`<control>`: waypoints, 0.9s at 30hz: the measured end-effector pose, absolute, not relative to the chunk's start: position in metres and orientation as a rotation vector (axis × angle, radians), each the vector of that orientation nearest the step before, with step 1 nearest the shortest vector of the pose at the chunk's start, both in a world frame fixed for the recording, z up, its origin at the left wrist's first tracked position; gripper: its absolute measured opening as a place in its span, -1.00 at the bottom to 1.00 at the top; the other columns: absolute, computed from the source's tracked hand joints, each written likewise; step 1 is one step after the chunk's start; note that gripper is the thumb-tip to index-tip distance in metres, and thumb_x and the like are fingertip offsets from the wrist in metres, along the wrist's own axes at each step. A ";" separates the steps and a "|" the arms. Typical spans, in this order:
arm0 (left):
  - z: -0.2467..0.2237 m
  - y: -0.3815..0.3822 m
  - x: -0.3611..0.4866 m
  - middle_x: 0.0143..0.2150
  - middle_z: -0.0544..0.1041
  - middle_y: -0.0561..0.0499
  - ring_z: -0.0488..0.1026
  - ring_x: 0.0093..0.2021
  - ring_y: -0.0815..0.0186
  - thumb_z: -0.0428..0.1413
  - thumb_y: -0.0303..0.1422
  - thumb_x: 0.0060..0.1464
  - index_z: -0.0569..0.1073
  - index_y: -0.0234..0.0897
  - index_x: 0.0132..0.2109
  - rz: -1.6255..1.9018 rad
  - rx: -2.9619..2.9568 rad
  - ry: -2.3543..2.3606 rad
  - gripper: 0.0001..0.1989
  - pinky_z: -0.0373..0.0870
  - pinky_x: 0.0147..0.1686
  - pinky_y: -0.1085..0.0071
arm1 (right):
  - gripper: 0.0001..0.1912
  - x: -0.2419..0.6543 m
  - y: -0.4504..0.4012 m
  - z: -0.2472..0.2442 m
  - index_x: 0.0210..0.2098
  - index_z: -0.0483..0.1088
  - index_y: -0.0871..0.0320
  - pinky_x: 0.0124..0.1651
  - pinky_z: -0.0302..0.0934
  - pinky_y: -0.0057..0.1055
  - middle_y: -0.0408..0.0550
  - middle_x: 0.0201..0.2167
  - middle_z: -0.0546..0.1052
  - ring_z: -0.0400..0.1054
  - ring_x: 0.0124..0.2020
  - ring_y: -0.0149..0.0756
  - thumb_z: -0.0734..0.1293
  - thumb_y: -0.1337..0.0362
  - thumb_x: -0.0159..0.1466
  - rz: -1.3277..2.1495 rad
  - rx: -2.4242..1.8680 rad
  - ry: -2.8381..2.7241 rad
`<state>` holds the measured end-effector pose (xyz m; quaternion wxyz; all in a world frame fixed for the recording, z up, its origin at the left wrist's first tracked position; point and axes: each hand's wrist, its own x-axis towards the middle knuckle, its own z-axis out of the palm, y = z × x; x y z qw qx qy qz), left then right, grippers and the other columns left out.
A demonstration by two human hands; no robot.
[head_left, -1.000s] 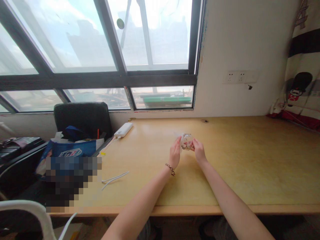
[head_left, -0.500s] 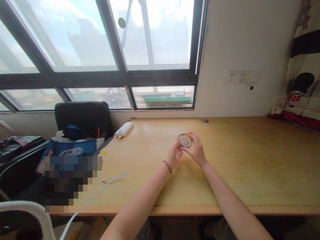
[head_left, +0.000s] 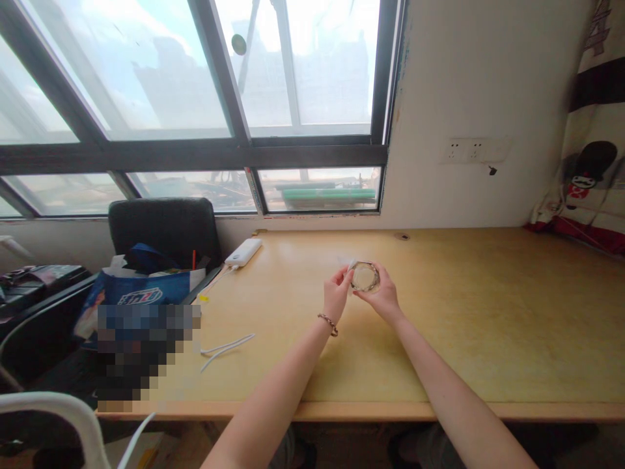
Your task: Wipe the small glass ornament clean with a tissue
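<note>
Above the wooden table, my right hand (head_left: 383, 294) holds a clear glass dish (head_left: 365, 277) with a faceted rim, its fingers round the right side. My left hand (head_left: 336, 294), with a beaded bracelet (head_left: 328, 324) on its wrist, pinches a thin white tissue-like piece (head_left: 351, 264) at the dish's left edge. The dish is tilted, and its round base shows through the opening. Part of the white piece is hidden by my left fingers.
A white power bank (head_left: 243, 252) with a cable lies at the back left of the table (head_left: 488, 312). Another white cable (head_left: 227, 346) rests nearer. Left of the table, a blue bag (head_left: 141, 293) sits on a black chair (head_left: 163, 225). A window and wall stand behind.
My left hand has shifted slightly left and up, and the white piece now shows above its fingers. Inside the dish, the whitish patch no longer shows. My right hand stays round the dish.
</note>
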<state>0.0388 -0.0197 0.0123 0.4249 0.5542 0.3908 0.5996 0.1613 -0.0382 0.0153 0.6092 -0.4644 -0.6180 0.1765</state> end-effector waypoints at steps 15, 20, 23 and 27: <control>0.024 -0.040 0.033 -0.10 0.42 -0.03 0.20 0.01 0.17 -0.15 -0.29 0.12 0.43 -0.18 -0.16 1.322 2.609 1.338 -0.71 0.11 -0.02 0.15 | -0.29 0.164 -0.033 0.011 -0.05 0.20 0.14 0.00 0.09 -0.21 0.02 -0.11 0.36 0.24 -0.09 -0.15 0.41 0.17 -0.21 0.381 -1.155 -1.391; 0.022 -0.038 0.034 -0.28 0.47 -0.04 0.26 -0.14 0.20 -0.16 -0.27 0.12 0.48 -0.19 -0.38 1.250 2.599 1.425 -0.67 0.13 -0.13 0.20 | -0.32 0.162 -0.035 0.010 -0.04 0.20 0.13 0.01 0.09 -0.23 0.02 -0.10 0.35 0.23 -0.09 -0.17 0.39 0.19 -0.17 0.377 -1.099 -1.485; 0.022 -0.038 0.035 -0.34 0.49 -0.02 0.25 -0.13 0.20 -0.17 -0.27 0.12 0.47 -0.17 -0.36 1.199 2.617 1.335 -0.67 0.11 -0.11 0.20 | -0.33 0.163 -0.033 0.007 -0.05 0.20 0.14 0.03 0.07 -0.21 0.03 -0.10 0.35 0.22 -0.07 -0.15 0.39 0.22 -0.17 0.360 -1.119 -1.462; 0.022 -0.042 0.038 -0.24 0.47 -0.05 0.26 -0.06 0.23 -0.19 -0.29 0.13 0.40 -0.21 -0.13 1.218 2.609 1.206 -0.69 0.05 -0.04 0.20 | -0.35 0.166 -0.029 0.004 -0.05 0.21 0.13 0.01 0.09 -0.21 0.01 -0.11 0.35 0.24 -0.09 -0.15 0.37 0.27 -0.17 0.376 -1.157 -1.420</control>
